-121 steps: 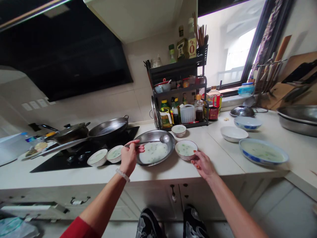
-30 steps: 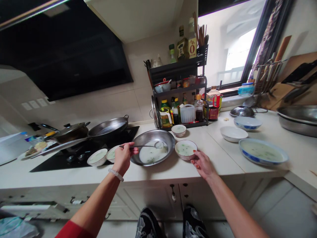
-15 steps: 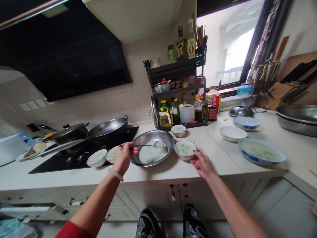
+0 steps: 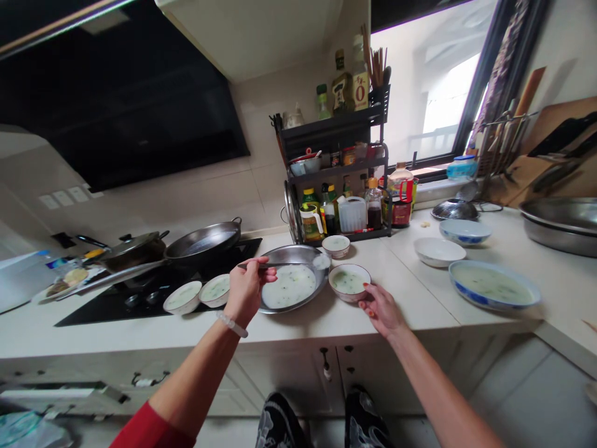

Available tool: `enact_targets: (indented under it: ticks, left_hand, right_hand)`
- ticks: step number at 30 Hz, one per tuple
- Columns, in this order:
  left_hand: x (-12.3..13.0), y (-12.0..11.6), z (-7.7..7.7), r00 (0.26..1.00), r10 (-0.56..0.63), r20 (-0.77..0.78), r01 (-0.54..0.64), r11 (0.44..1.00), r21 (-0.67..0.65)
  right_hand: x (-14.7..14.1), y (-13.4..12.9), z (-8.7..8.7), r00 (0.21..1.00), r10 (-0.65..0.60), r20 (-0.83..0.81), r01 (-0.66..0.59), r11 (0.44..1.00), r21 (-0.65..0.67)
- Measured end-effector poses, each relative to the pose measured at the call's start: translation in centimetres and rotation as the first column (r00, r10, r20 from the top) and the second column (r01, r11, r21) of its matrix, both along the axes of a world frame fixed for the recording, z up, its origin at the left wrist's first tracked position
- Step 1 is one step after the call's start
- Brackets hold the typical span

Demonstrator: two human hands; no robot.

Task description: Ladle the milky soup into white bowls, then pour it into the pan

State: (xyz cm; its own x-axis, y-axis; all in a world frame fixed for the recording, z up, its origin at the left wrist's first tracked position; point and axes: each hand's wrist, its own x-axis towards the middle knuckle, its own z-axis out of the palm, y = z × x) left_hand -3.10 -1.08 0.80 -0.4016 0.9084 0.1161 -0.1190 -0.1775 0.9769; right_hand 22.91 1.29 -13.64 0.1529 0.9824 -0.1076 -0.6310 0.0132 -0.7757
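Note:
My left hand [image 4: 249, 283] is closed round the handle of a ladle [image 4: 321, 261], whose bowl hangs above the right rim of a wide steel basin [image 4: 323, 283]. Pale soup with green bits [image 4: 289, 285] lies in the basin. On the right, my right hand [image 4: 383, 310] grips the rim and side of a small patterned bowl [image 4: 349, 283] of the same soup, which stands on the counter. Two more filled bowls [image 4: 183, 297] [image 4: 216, 290] sit left of the basin, partly behind my left wrist. Another small bowl [image 4: 336, 246] stands behind it.
A black wok [image 4: 203, 239] and a lidded pot [image 4: 133, 251] are on the stove at left. A black rack [image 4: 333, 171] with bottles stands behind. At right are a large blue-rimmed soup bowl [image 4: 494, 303], a white bowl [image 4: 439, 252] and steel pans [image 4: 559, 230].
My left hand has moved right with the ladle, carrying its bowl from over the soup to the basin's right edge, beside the small bowl. My right hand has stayed in place.

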Motion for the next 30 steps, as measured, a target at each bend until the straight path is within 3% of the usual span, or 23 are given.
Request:
enact_targets:
  ticks: [6, 12, 16, 20, 25, 30]
  left_hand:
    - [3.1, -0.6, -1.1, 0.991, -0.125, -0.041, 0.128, 0.99, 0.067]
    - [4.3, -2.5, -4.0, 0.898, -0.267, -0.349, 0.326, 0.937, 0.122]
    - [3.7, -3.2, -5.2, 0.815, -0.259, -0.519, 0.401, 0.898, 0.182]
    - [3.3, -2.7, -4.8, 0.885, -0.235, -0.403, 0.332, 0.923, 0.192]
    - [2.6, -1.4, -3.7, 0.991, -0.119, -0.068, 0.127, 0.983, 0.13]
    - [0.0, -0.3, -2.8, 0.984, 0.035, 0.176, -0.031, 0.999, -0.022]
  right_hand:
    - [0.0, 0.1, 0.0, 1.0, -0.004, -0.003, 0.004, 1.0, 0.0]
    - [0.0, 0.0, -0.1, 1.0, 0.002, -0.004, -0.002, 1.0, -0.001]
    - [0.0, 0.0, -0.2, 1.0, 0.002, -0.007, -0.002, 1.0, 0.009]
    - [0.0, 0.1, -0.1, 1.0, 0.002, 0.002, -0.002, 1.0, -0.002]
    - [0.0, 0.0, 0.0, 1.0, 0.001, 0.004, -0.001, 1.0, -0.013]
    - [0.0, 0.0, 0.1, 1.0, -0.003, -0.004, 0.003, 1.0, -0.015]
